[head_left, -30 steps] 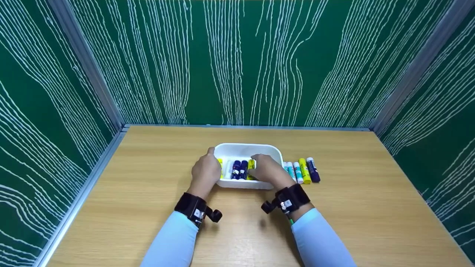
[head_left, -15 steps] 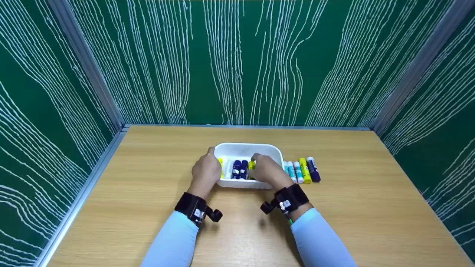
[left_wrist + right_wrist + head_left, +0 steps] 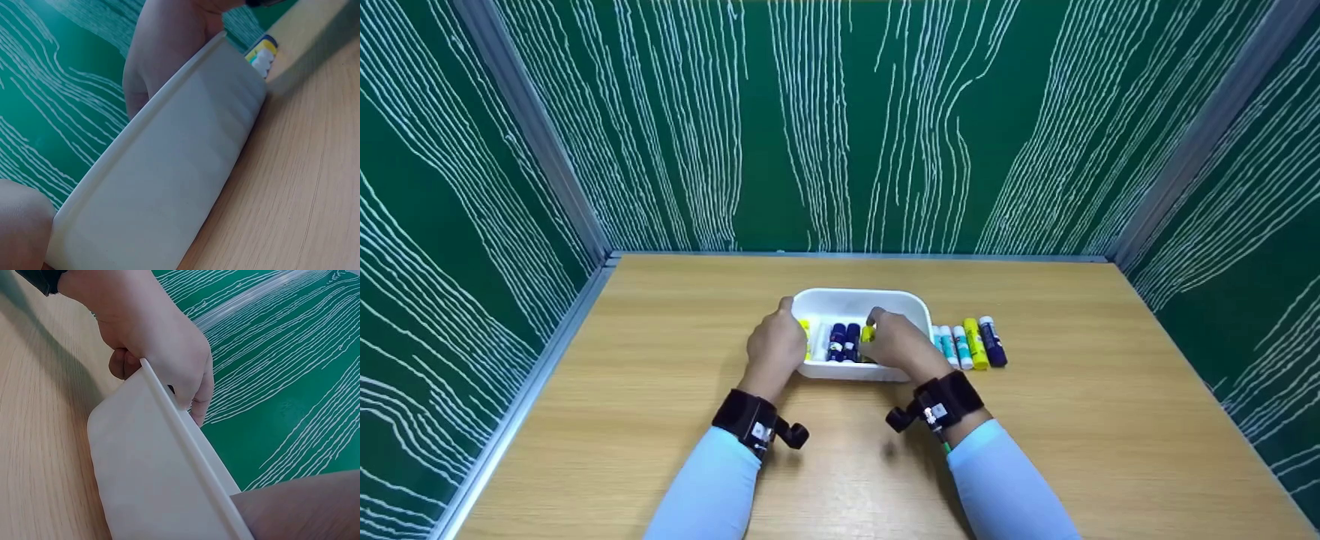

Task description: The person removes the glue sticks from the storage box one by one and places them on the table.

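A white plastic tub [image 3: 855,301] stands on the table. My left hand [image 3: 776,345] grips its left end; in the right wrist view, that hand [image 3: 169,343] has fingers on both sides of the rim. Inside, at the right, my right hand [image 3: 904,346] pinches a yellow glue stick [image 3: 868,334], mostly covered by the fingers. Left of it lie two dark blue glue sticks [image 3: 844,343], a white one [image 3: 822,343] and another yellow one [image 3: 807,331]. In the left wrist view the tub's wall [image 3: 163,163] hides the right fingertips.
Right of the tub, several glue sticks lie side by side on the wooden table [image 3: 840,465]: teal-and-white ones [image 3: 962,349], a yellow one [image 3: 976,343] and a dark blue one with a white cap [image 3: 992,342]. Green panels [image 3: 765,135] with white lines enclose the table's back and sides.
The right fingers have shifted slightly at the yellow glue stick and now cover more of it. The left hand and the tub have hardly moved.
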`<state>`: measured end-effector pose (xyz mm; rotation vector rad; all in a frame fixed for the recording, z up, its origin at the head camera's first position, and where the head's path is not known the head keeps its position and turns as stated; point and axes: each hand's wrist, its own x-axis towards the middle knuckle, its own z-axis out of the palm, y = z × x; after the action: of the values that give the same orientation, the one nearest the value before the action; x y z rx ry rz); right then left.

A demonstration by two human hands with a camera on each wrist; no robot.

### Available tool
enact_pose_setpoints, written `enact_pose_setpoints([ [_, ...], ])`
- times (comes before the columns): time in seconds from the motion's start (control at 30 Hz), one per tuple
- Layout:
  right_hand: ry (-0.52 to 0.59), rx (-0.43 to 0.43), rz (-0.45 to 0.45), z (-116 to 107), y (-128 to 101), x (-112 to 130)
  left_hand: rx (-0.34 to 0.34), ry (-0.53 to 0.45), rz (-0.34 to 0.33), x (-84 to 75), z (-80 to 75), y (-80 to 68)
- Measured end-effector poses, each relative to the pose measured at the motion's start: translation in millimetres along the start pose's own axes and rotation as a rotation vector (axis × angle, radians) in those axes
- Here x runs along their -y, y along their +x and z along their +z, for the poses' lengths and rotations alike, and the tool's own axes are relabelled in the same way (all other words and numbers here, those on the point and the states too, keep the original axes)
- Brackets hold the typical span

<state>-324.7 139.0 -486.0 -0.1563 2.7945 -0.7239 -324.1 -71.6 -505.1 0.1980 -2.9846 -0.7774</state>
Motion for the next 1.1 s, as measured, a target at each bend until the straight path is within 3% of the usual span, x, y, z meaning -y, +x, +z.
enact_pose_setpoints([
  [0.3, 0.019, -0.006, -0.004, -3, 0, 1, -0.018, -0.003, 0.010, 0.3, 0.0, -0.3],
  [0.57, 0.028, -0.062, -0.068, -7, 0, -2, -0.022, -0.022, 0.030, 1.7, 0.1, -1.3],
  [1.1, 0.108, -0.037, -0.002, -42, -17, 3, 0.001, -0.017, -0.006, -0.6, -0.6, -0.2],
])
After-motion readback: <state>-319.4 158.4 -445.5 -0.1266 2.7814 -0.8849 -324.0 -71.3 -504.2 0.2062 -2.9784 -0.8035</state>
